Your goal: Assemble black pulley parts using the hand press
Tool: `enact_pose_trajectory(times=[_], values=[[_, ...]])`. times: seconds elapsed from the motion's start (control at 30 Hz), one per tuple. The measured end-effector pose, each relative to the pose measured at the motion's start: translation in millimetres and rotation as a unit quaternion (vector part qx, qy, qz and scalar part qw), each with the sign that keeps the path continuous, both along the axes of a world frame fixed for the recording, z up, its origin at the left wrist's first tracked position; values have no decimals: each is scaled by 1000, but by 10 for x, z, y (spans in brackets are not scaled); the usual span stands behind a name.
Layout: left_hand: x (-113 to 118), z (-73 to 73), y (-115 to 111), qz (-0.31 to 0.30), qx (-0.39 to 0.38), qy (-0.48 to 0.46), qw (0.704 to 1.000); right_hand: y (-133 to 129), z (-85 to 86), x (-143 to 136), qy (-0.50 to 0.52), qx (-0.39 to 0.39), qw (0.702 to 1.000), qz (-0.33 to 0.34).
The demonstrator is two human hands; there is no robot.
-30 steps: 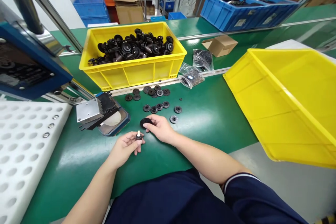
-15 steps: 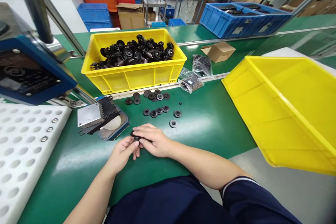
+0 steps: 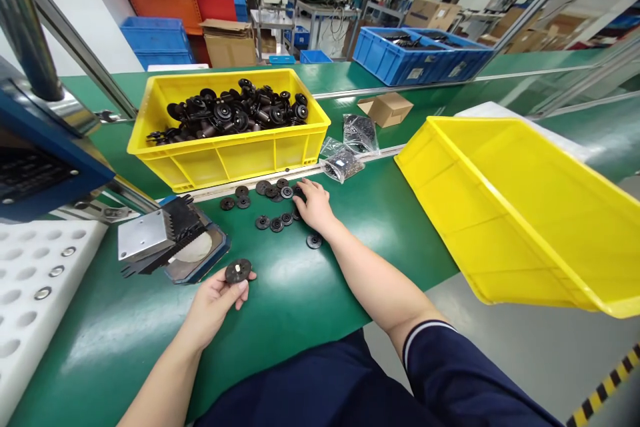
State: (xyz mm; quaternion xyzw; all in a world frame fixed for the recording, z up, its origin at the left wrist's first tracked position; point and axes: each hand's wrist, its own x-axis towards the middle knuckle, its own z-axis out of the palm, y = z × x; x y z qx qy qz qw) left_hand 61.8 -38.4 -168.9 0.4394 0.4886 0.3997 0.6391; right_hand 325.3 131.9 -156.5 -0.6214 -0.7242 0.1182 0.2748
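Between thumb and fingers, my left hand [image 3: 223, 293] holds a round black disc [image 3: 239, 270] with a small pale centre, above the green table [image 3: 280, 300]. My right hand [image 3: 314, 205] is stretched out over the right end of several loose black discs [image 3: 277, 224], its fingertips at the discs there; whether it grips one is hidden. One disc [image 3: 314, 241] lies by itself just below my right wrist. More discs [image 3: 243, 201] rest to the left of the group.
A yellow bin [image 3: 250, 153] full of black parts stands behind the discs. Another yellow bin [image 3: 505, 213] is tilted at the right. Plastic bags [image 3: 343, 163] lie near a small carton [image 3: 393, 110]. At left are a press fixture [image 3: 145, 233] and a white holed tray [image 3: 65, 307].
My right hand has left my left hand and moved forward and right to the loose discs. The disc in my left hand now shows its flat face. The view has shifted rightward.
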Motion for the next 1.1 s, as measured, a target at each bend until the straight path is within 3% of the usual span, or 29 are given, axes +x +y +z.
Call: enact_pose_trajectory(times=[0.23,0.53,0.83,0.97,1.1], values=[[-21,-30,-20,1,-10,23,1000,281,-6,-14,-21,-14,1000,14],[-28,-33,-14,-15,-8,13,1000,40,-79,37,-24,-16,997,75],[25,44,-24,3,14,31,999,102,9,-151,-37,-9,997,66],[28,44,-41,11,12,38,999,-184,166,-179,-40,4,997,71],[25,3,-60,22,30,65,997,-732,183,-328,-26,14,982,186]])
